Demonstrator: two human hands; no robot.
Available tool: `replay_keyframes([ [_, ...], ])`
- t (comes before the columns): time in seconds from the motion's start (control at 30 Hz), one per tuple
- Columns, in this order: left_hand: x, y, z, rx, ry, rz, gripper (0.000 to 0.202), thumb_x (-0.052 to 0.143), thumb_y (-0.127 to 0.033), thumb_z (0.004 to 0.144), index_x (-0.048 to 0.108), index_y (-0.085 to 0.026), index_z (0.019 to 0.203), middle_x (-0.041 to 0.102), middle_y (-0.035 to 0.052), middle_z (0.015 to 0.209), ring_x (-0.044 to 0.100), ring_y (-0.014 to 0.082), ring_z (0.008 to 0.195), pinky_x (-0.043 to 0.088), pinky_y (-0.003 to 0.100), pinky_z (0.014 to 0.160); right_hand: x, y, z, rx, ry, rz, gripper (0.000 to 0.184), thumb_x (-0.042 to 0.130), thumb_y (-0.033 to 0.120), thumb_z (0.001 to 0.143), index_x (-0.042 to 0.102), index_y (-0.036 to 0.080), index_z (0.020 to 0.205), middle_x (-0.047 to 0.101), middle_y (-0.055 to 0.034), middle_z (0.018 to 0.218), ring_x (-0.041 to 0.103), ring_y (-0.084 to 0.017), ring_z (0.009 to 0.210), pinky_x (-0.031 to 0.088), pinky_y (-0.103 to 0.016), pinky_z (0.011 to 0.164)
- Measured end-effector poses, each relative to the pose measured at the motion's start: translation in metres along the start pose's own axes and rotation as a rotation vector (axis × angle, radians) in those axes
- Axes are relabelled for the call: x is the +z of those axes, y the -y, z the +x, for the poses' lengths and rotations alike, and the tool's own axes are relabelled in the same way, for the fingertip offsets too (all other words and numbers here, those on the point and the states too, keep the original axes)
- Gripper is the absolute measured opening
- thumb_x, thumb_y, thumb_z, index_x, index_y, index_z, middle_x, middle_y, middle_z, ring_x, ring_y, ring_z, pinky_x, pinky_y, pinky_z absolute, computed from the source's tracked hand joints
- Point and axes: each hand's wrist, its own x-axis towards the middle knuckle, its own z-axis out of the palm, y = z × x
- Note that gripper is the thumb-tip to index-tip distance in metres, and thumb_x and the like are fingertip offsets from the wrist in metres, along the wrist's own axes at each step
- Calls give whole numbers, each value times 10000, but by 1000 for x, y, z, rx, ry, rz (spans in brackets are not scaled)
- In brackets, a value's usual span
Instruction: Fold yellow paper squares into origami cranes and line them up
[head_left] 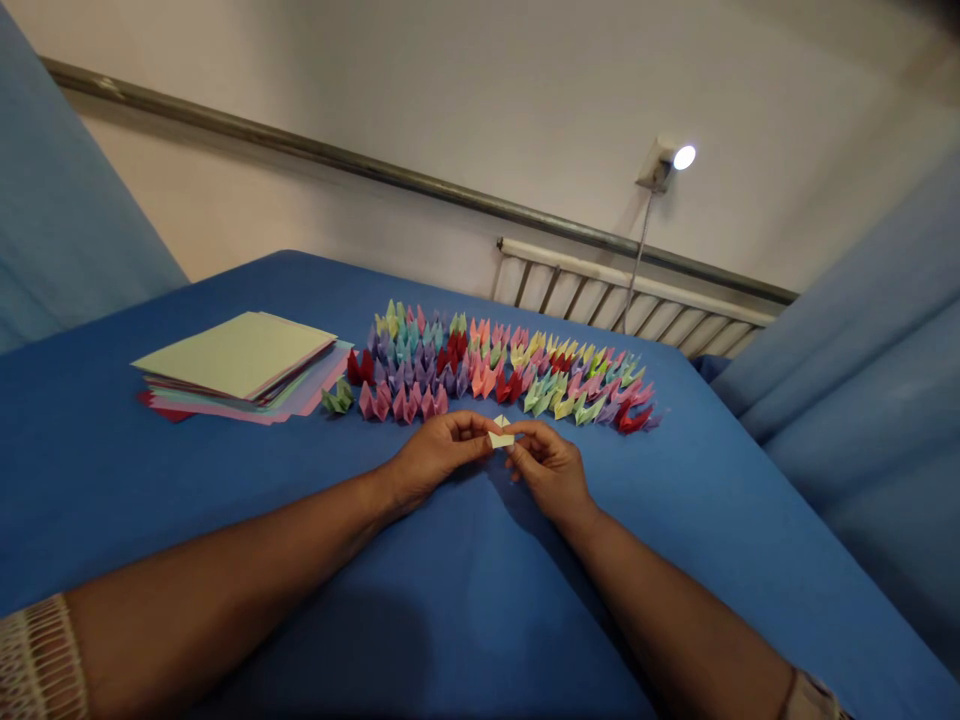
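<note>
Both my hands meet over the blue table and pinch one small pale folded paper piece. My left hand grips its left side with fingers curled. My right hand grips its right side, fingers closed on it. Just beyond the hands lie rows of several small folded paper pieces in pink, purple, red, green and yellow. A lone green folded piece sits at the left end of the rows.
A stack of coloured paper sheets, pale green on top, lies at the back left. Behind the table are a wall, a rail, a radiator and a small lit lamp. Blue cloth hangs on both sides.
</note>
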Motion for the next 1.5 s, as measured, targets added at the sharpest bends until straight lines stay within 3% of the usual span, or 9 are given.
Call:
replay_keyframes([
  [0.17,3,-1,-1,-1,51,-45,338,813,-303,638,648,-156,894,694,17,826,623,121,736,462,240,681,4,1,1,49,-63,57,220,696,412,782,664,199,829,635,33,599,551,-96,477,462,-213,449],
  [0.37,1,3,1,-6,-40,74,281,740,-384,711,626,-155,826,656,-11,639,587,102,570,450,226,560,9,5,0,139,-58,124,313,713,480,760,611,184,752,642,31,549,535,-83,387,439,-198,384],
  [0.57,2,-1,0,3,-67,88,285,692,-421,750,612,-152,798,704,29,724,598,108,582,465,237,569,11,7,0,136,-63,212,351,734,507,728,599,196,817,681,27,589,584,-106,409,472,-221,408],
  [0.93,5,-2,-2,111,-49,129,307,766,-352,666,579,-162,818,648,-13,684,595,117,628,444,238,608,12,9,-3,64,-66,217,281,737,448,744,600,207,786,685,18,663,631,-129,568,522,-273,580],
  [1.1,5,-3,-5,220,-69,178,210,705,-345,735,607,-160,755,606,-26,691,554,105,648,438,236,638,10,8,-4,-10,-7,206,174,723,353,773,633,217,834,693,4,768,655,-147,718,519,-293,710],
  [1.5,5,-8,-8,252,-145,373,227,642,-387,778,668,-165,737,618,-4,714,547,136,691,439,249,649,10,9,-2,-10,-104,156,161,733,335,756,649,198,761,641,20,701,568,-118,644,455,-266,649],
])
